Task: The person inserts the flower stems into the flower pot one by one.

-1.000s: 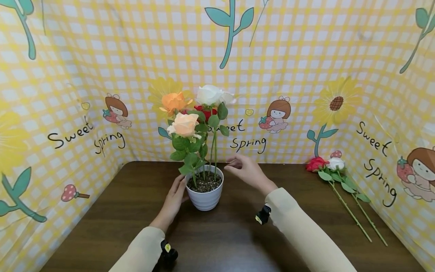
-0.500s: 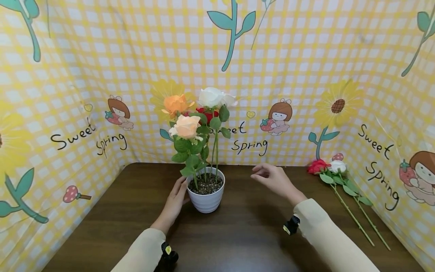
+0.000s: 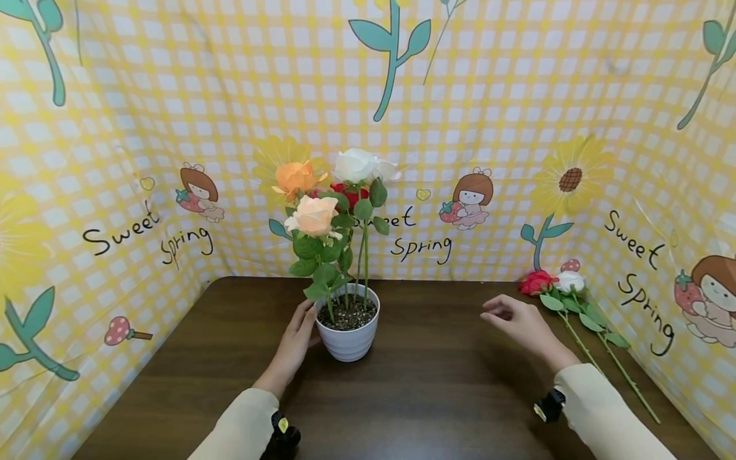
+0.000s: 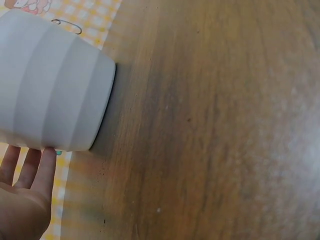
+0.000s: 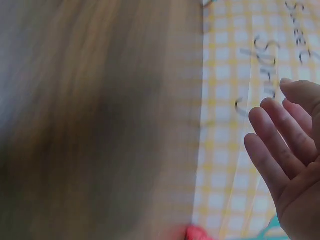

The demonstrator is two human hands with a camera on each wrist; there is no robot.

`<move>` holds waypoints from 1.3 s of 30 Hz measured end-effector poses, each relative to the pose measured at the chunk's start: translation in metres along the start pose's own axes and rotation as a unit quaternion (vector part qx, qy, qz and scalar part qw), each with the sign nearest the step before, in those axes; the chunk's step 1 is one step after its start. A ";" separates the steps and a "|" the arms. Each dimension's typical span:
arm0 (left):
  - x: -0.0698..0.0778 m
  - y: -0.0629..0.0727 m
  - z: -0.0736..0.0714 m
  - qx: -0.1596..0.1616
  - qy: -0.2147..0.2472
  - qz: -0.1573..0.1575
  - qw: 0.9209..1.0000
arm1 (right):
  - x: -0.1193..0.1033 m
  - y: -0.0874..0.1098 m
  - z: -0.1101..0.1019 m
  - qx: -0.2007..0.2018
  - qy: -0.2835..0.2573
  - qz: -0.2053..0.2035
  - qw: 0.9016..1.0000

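Note:
A white ribbed flower pot [image 3: 348,342] filled with dark soil stands left of centre on the table. Several roses grow up from it, among them a peach rose [image 3: 313,215], an orange rose [image 3: 297,179] and a white rose [image 3: 356,165]. My left hand [image 3: 296,342] rests its fingers on the pot's left side; in the left wrist view straight fingertips touch the pot wall [image 4: 55,85]. My right hand [image 3: 520,324] hovers over the table, fingers loosely bent and holding nothing. It is close to two cut roses lying at the right, a red rose [image 3: 538,282] and a white rose [image 3: 570,282].
The brown wooden table [image 3: 437,383] is enclosed by a yellow checked cloth [image 3: 506,96] at the back and both sides. The long stems [image 3: 638,388] of the cut roses stretch toward the front right, partly behind my right sleeve [image 3: 609,409].
My right hand has moved away from the pot's right side, rightward and slightly nearer, toward the cut roses. The left hand has stayed at the pot.

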State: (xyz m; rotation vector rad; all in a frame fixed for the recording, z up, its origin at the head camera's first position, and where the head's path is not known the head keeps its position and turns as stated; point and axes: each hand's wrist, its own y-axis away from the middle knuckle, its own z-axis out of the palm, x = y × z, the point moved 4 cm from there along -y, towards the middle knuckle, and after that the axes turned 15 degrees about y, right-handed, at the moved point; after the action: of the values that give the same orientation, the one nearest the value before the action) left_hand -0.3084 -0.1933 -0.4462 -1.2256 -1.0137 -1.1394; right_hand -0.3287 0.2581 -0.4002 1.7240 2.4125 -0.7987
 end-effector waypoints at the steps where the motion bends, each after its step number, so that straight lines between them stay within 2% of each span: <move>1: 0.000 0.000 0.000 0.001 -0.001 0.000 1.000 | 0.005 0.004 -0.002 -0.001 0.003 0.007 1.000; 9: -0.004 -0.001 -0.001 0.006 -0.005 -0.003 1.000 | 0.050 0.037 -0.016 -0.009 0.038 0.038 0.999; 13: -0.005 0.000 -0.001 0.002 -0.002 -0.008 1.000 | 0.071 0.052 -0.022 -0.025 0.054 0.062 0.996; 19: 0.001 0.002 0.002 -0.002 0.004 -0.010 1.000 | 0.092 0.067 -0.032 -0.046 0.073 0.096 0.992; 30: 0.000 0.000 0.002 0.001 0.003 -0.006 1.000 | 0.129 0.082 -0.046 -0.055 0.094 0.151 0.983; 39: 0.000 -0.001 0.001 -0.001 0.006 -0.006 1.000 | 0.144 0.088 -0.051 -0.070 0.106 0.184 0.975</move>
State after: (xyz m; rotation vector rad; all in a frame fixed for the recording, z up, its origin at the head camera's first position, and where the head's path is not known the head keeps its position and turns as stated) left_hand -0.3094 -0.1926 -0.4460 -1.2139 -1.0137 -1.1557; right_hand -0.2907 0.4256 -0.4387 2.1976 2.0988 -0.4067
